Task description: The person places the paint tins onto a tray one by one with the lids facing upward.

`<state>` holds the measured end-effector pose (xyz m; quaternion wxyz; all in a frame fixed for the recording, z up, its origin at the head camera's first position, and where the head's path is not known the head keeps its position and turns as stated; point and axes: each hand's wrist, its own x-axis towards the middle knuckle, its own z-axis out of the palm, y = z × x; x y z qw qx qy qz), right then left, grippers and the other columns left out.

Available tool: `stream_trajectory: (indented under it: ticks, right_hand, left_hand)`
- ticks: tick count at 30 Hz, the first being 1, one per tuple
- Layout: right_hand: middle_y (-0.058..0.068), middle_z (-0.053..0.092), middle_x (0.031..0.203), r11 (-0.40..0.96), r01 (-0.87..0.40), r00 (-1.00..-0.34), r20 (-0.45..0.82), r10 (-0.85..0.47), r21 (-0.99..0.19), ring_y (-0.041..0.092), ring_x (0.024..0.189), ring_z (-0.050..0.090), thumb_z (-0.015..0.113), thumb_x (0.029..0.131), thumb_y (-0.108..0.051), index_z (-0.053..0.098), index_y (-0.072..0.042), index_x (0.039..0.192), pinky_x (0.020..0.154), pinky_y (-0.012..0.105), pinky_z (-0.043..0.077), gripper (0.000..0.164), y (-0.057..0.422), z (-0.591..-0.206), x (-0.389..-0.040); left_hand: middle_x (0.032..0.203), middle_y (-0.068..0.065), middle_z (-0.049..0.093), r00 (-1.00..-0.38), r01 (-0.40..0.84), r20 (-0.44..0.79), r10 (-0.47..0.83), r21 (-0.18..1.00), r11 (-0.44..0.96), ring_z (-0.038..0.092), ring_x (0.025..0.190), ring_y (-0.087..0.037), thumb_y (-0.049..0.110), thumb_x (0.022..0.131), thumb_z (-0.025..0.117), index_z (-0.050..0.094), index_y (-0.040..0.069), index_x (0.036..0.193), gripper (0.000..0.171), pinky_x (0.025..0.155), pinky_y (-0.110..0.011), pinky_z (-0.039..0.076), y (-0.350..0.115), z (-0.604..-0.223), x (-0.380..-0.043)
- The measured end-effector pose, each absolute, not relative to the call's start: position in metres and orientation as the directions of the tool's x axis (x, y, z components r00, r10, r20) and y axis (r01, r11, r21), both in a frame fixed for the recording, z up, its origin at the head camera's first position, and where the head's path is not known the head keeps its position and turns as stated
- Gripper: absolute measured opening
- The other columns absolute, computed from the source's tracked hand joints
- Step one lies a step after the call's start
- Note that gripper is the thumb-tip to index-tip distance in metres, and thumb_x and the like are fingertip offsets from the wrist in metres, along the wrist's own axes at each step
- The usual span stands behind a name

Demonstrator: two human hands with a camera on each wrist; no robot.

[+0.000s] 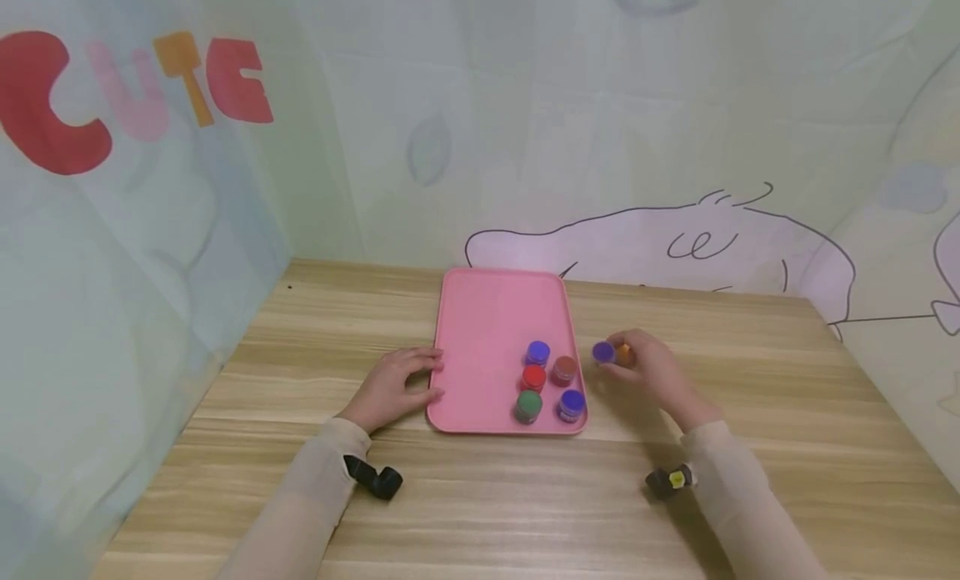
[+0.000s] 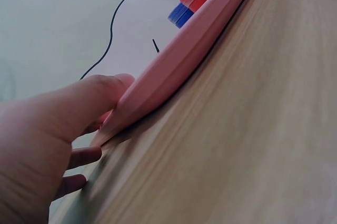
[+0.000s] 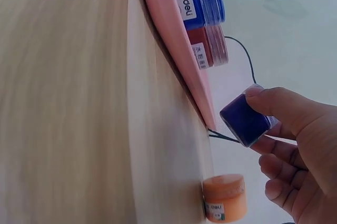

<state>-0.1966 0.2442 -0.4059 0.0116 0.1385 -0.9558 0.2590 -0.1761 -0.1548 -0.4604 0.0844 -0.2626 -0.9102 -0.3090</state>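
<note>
My right hand (image 1: 651, 367) pinches a small purple paint jar (image 3: 245, 120) between thumb and fingers, above the table just right of the pink tray (image 1: 483, 313). In the right wrist view the jar is tilted. An orange paint jar (image 3: 225, 197) stands on the table beside that hand, partly hidden by the fingers in the head view. My left hand (image 1: 393, 386) rests its thumb and loosely bent fingers on the tray's left edge. Grouped at the tray's near right are two blue jars (image 1: 537, 352), a red jar (image 1: 533, 377), a brown-red jar (image 1: 564, 370) and a green jar (image 1: 528, 406).
The tray lies on a wood-grain table (image 1: 495, 505). A printed cloth backdrop (image 1: 375, 147) with "CUTE" lettering hangs behind and at the left. A small black camera (image 1: 375, 478) is strapped to each wrist.
</note>
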Motion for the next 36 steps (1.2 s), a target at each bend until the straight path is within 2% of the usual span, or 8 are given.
stream_trajectory:
  ticks: [4, 11, 18, 27, 36]
  right_hand:
    - [0.013, 0.066, 0.108, 0.824, -0.262, -0.963, 0.088, -0.253, -0.502, 0.029, 0.096, 0.061, 0.072, 0.086, -0.027, 0.064, -0.007, 0.113, 0.086, 0.045, 0.054, 0.035, 0.239, -0.407, -0.199]
    - [0.008, 0.061, 0.094, 0.809, -0.225, -0.971, 0.052, -0.235, -0.542, 0.021, 0.08, 0.053, 0.072, 0.086, -0.026, 0.064, -0.009, 0.114, 0.068, 0.029, 0.048, 0.034, 0.232, -0.407, -0.203]
    - [0.007, 0.057, 0.085, 0.787, -0.241, -0.966, 0.065, -0.249, -0.568, 0.018, 0.071, 0.048, 0.071, 0.086, -0.025, 0.062, -0.007, 0.114, 0.058, 0.025, 0.044, 0.035, 0.223, -0.405, -0.204]
    - [0.01, 0.062, 0.094, 0.743, -0.264, -0.96, 0.094, -0.264, -0.614, 0.019, 0.076, 0.052, 0.071, 0.086, -0.018, 0.063, -0.005, 0.112, 0.06, 0.024, 0.046, 0.031, 0.215, -0.41, -0.21]
    - [0.009, 0.061, 0.095, 0.726, -0.222, -0.967, 0.049, -0.252, -0.651, 0.02, 0.079, 0.051, 0.07, 0.087, -0.023, 0.062, -0.007, 0.114, 0.062, 0.026, 0.046, 0.032, 0.209, -0.413, -0.217]
  left_hand:
    - [0.133, -0.007, 0.061, -0.848, 0.53, 0.316, 0.426, 0.52, 0.67, 0.054, 0.126, -0.029, 0.028, 0.082, 0.075, 0.069, 0.008, 0.115, 0.039, 0.108, -0.05, 0.041, -0.155, -0.461, -0.176]
    - [0.134, -0.006, 0.061, -0.855, 0.519, 0.304, 0.42, 0.53, 0.671, 0.053, 0.127, -0.029, 0.028, 0.082, 0.075, 0.068, 0.008, 0.116, 0.039, 0.109, -0.051, 0.039, -0.155, -0.46, -0.176]
    - [0.133, -0.006, 0.061, -0.854, 0.52, 0.309, 0.419, 0.525, 0.673, 0.054, 0.126, -0.029, 0.027, 0.082, 0.075, 0.069, 0.008, 0.115, 0.04, 0.108, -0.05, 0.04, -0.155, -0.46, -0.176]
    - [0.133, -0.007, 0.061, -0.853, 0.521, 0.312, 0.417, 0.523, 0.674, 0.054, 0.126, -0.029, 0.027, 0.082, 0.075, 0.069, 0.008, 0.114, 0.039, 0.108, -0.05, 0.04, -0.155, -0.46, -0.175]
    - [0.132, -0.007, 0.062, -0.848, 0.53, 0.322, 0.42, 0.52, 0.67, 0.055, 0.125, -0.029, 0.027, 0.081, 0.076, 0.069, 0.007, 0.114, 0.038, 0.107, -0.049, 0.042, -0.155, -0.461, -0.176]
